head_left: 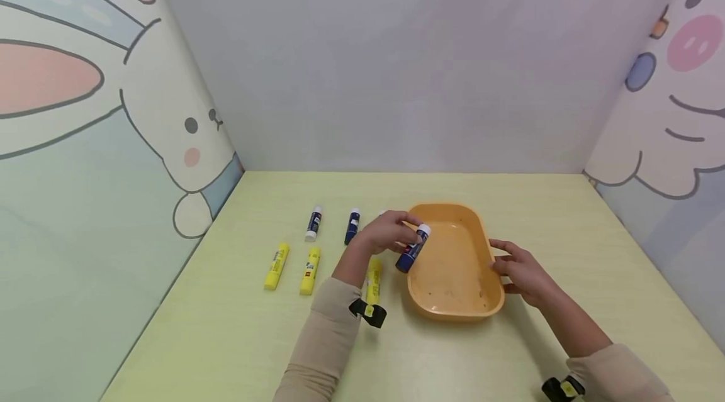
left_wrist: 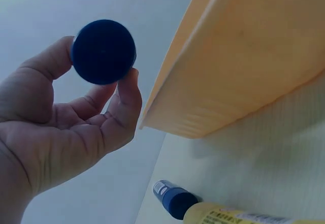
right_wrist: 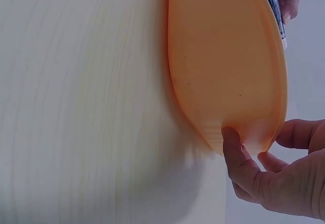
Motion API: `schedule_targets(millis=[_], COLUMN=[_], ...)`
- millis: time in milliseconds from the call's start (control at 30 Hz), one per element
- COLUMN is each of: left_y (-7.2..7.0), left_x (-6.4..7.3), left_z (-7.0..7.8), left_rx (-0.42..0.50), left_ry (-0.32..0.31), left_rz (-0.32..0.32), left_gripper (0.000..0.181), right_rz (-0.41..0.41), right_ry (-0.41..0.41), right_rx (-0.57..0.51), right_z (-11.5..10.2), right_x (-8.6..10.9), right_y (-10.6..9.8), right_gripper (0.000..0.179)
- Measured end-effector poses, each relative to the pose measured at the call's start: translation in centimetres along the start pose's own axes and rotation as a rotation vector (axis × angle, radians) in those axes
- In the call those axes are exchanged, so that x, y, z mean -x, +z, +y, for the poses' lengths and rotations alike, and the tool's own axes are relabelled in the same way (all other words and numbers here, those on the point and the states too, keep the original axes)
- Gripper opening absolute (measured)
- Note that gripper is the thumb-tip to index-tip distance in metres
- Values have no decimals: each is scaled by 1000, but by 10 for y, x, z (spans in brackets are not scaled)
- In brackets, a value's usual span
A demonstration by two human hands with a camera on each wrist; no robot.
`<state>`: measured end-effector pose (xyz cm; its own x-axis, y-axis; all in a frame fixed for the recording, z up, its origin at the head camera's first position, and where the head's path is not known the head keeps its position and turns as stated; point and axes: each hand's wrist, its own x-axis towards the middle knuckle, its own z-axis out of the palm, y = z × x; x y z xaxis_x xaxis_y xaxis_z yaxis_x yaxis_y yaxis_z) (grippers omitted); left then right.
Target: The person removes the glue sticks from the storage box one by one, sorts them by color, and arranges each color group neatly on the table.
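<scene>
My left hand (head_left: 391, 231) pinches a dark blue glue stick (head_left: 412, 250) with a white end, holding it tilted over the left rim of an orange plastic tray (head_left: 453, 263). In the left wrist view, the round blue end of this glue stick (left_wrist: 104, 52) faces the camera between thumb and fingers. At the tray's right side, my right hand (head_left: 523, 273) grips the rim. One finger presses on the tray's outer wall (right_wrist: 223, 71) in the right wrist view. The tray's inside holds nothing but small dark specks.
Left of the tray lie yellow glue sticks (head_left: 276, 267), one partly behind the left forearm. Farther back lie blue glue sticks (head_left: 352, 226); the left hand mostly hides one. A grey wall (head_left: 396, 75) bounds the pale table (head_left: 226, 326) behind, with cartoon-printed panels (head_left: 85, 232) at the sides.
</scene>
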<state>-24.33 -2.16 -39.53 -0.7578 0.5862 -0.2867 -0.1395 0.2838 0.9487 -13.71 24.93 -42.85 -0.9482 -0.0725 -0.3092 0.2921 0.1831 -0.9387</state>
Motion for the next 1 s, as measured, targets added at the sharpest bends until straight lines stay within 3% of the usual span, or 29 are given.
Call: schedule_targets(millis=[167,433,800,1000], left_y=[-9,-28,-50,-63], left_x=[6,17,32,41], left_z=[-9,-20,-27,-35], left_rx=[44,14,34,54], left_ry=[12,23,17,10], left_rz=[8,62,160,262], left_gripper=[36,36,39,36], right_rz=[1,4,9,13], right_ry=[11,8,-5,3], right_rx=[5,20,21,41], right_z=[2,4,5,4], right_x=[1,-2,-3,-2], right_y=[0,-1,-1,-1], right_gripper=[58,58,58,58])
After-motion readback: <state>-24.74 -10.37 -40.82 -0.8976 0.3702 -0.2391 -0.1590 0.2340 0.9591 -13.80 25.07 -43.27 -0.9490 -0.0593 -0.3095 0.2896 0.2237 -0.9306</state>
